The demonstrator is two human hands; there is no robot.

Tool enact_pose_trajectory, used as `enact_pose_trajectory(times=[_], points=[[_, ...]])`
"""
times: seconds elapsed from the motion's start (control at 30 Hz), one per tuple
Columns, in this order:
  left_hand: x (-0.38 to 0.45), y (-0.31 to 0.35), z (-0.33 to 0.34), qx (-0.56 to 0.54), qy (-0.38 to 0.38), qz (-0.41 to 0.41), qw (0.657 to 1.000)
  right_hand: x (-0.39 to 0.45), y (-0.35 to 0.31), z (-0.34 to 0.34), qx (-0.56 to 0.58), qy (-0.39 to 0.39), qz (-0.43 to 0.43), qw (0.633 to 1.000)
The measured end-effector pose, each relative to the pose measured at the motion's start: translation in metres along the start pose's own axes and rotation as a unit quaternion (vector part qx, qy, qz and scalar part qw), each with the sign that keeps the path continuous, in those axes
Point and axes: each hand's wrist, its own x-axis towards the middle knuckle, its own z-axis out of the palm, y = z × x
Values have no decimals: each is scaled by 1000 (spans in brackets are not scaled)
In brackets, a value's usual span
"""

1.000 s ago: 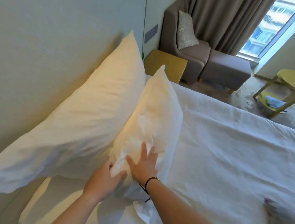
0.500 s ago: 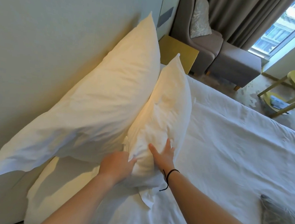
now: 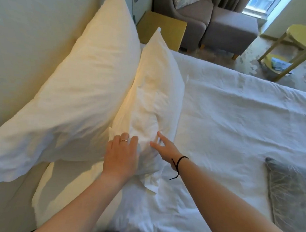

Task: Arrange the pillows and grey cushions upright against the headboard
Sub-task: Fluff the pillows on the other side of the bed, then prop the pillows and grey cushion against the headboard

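My left hand point(image 3: 120, 154) lies flat and open on the near end of the smaller white pillow point(image 3: 152, 105), fingers spread, gripping nothing. My right hand point(image 3: 165, 148) presses its open fingertips into the same pillow's front; that grip is loose too. This pillow stands on edge on the bed point(image 3: 236, 119), leaning against the big pillow point(image 3: 83, 88), which rests tilted against the headboard point(image 3: 29, 40). A grey cushion point(image 3: 291, 192) lies flat on the bed, well apart to my right.

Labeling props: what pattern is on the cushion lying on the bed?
Grey cushion, pale branch-like line pattern; head view.
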Motion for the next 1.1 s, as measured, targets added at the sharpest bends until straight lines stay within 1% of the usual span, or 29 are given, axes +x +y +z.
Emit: enact_pose_trajectory(times=[0.07,0.13,0.2,0.3,0.37,0.43,0.5,0.57,0.63,0.73,0.83,0.9,0.93,1.0,1.1], points=[[-2,40,10,5,-4,97,995,-16,24,-15,3,-16,13,1000],[-4,79,23,-12,-53,154,987,-38,60,-29,11,-11,30,999],[-3,116,40,-31,-121,174,977,-65,108,-47,30,28,53,998],[0,158,65,-41,-177,191,965,-109,189,-83,73,84,127,986],[2,183,80,-34,-208,211,955,-139,245,-116,90,131,190,969],[3,205,95,-8,-223,251,942,-168,300,-150,87,203,248,943],[3,228,109,17,-233,299,925,-194,348,-181,64,264,300,914],[2,253,121,17,-244,321,915,-215,388,-209,36,315,339,886],[0,278,133,3,-256,322,912,-231,422,-231,-15,355,366,860],[-5,304,151,-23,-273,313,909,-237,459,-249,-139,398,365,830],[-14,314,166,-40,-302,297,905,-227,479,-250,-210,408,364,811],[-20,310,174,-47,-315,290,902,-220,487,-250,-218,415,358,808],[-22,306,175,-53,-316,286,903,-216,488,-251,-210,417,351,812],[-23,295,178,-72,-314,271,907,-211,492,-255,-159,426,337,824],[-21,280,181,-111,-316,232,913,-207,495,-259,-127,443,333,823]])
